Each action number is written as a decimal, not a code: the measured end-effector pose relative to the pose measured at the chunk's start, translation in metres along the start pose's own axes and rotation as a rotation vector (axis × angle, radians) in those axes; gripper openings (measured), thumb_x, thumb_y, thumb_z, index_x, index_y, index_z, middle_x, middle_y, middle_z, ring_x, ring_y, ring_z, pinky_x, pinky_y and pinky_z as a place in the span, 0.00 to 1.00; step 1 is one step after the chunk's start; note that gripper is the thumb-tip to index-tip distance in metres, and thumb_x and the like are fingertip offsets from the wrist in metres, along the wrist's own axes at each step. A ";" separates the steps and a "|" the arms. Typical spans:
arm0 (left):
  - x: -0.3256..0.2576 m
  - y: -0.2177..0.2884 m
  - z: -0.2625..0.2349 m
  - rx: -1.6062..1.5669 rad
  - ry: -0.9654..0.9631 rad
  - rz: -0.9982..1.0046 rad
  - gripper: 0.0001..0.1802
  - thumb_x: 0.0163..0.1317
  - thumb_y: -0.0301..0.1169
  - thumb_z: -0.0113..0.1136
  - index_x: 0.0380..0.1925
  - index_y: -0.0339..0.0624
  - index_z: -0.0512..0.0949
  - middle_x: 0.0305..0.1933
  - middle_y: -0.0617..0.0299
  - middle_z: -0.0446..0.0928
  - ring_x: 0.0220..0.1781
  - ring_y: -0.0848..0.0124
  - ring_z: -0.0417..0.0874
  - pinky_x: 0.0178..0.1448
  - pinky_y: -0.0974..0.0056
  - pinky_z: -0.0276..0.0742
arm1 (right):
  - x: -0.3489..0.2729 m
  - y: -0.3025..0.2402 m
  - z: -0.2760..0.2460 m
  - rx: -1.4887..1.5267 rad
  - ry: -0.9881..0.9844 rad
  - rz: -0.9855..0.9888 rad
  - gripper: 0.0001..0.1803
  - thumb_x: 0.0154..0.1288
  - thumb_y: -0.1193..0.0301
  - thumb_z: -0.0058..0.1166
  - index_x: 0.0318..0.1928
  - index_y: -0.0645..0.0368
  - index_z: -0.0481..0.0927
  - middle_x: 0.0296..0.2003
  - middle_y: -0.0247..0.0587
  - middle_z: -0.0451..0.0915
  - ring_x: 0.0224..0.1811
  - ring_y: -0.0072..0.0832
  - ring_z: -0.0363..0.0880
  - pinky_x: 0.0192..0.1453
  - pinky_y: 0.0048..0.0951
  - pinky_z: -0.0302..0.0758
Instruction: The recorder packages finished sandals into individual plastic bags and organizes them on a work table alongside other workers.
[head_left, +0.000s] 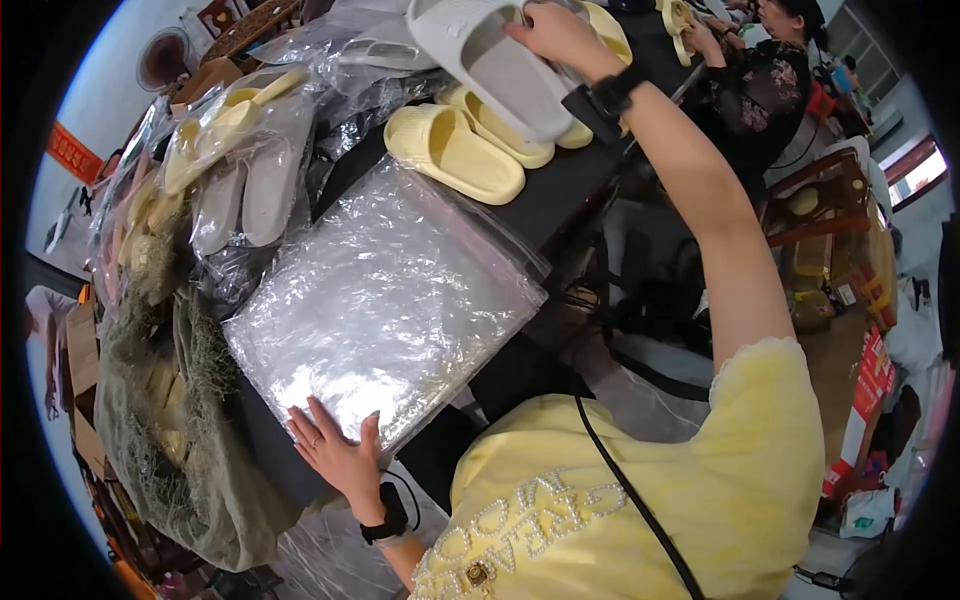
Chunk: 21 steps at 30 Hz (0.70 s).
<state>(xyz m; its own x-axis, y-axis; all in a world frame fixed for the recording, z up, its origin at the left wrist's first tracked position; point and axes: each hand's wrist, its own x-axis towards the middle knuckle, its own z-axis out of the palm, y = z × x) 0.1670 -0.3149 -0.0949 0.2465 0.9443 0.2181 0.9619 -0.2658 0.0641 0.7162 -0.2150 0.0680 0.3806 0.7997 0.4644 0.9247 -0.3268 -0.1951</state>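
My left hand [342, 455] lies with fingers spread on the near edge of a stack of clear plastic bags [360, 300]. Reaching far out over the dark table, my right hand [563, 38] grips a grey slide slipper [490, 65] by its strap side. Below that slipper rest yellow slide slippers [455, 155], side by side just past the stack's far edge. Part of the yellow pair is hidden behind the grey one. Bagged grey slippers [268, 195] and bagged yellow slippers [225, 125] lie left of the stack.
A greenish mesh sack [190, 450] hangs along the table's left side. Across the table at the upper right, another person [755, 85] handles a yellow slipper [677, 28]. A wooden chair [820, 195] and a red and white box [862, 400] stand on the right.
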 end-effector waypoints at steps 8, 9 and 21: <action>-0.002 0.002 -0.007 -0.041 -0.019 -0.005 0.51 0.49 0.64 0.58 0.67 0.45 0.59 0.72 0.45 0.50 0.74 0.49 0.49 0.72 0.45 0.46 | -0.019 0.047 0.083 0.028 -0.147 -0.072 0.28 0.61 0.55 0.52 0.58 0.57 0.68 0.55 0.57 0.69 0.55 0.54 0.70 0.56 0.47 0.70; -0.002 0.002 -0.009 -0.044 -0.038 -0.024 0.51 0.49 0.63 0.59 0.67 0.45 0.59 0.72 0.45 0.50 0.74 0.49 0.49 0.72 0.46 0.46 | -0.033 0.028 0.073 0.069 -0.169 -0.007 0.28 0.62 0.57 0.51 0.59 0.57 0.67 0.54 0.56 0.69 0.55 0.53 0.70 0.56 0.47 0.70; 0.002 0.004 -0.005 -0.015 -0.054 -0.032 0.53 0.49 0.67 0.54 0.68 0.44 0.58 0.73 0.45 0.49 0.75 0.49 0.47 0.72 0.46 0.45 | -0.202 0.168 0.048 0.460 0.617 0.451 0.13 0.67 0.66 0.51 0.45 0.63 0.76 0.42 0.47 0.76 0.44 0.36 0.76 0.51 0.33 0.71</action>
<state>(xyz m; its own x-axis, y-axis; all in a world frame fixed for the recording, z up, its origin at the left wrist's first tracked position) 0.1709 -0.3150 -0.0888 0.2220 0.9614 0.1628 0.9676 -0.2379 0.0851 0.7941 -0.4076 -0.0999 0.7654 0.1867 0.6159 0.6435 -0.2044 -0.7377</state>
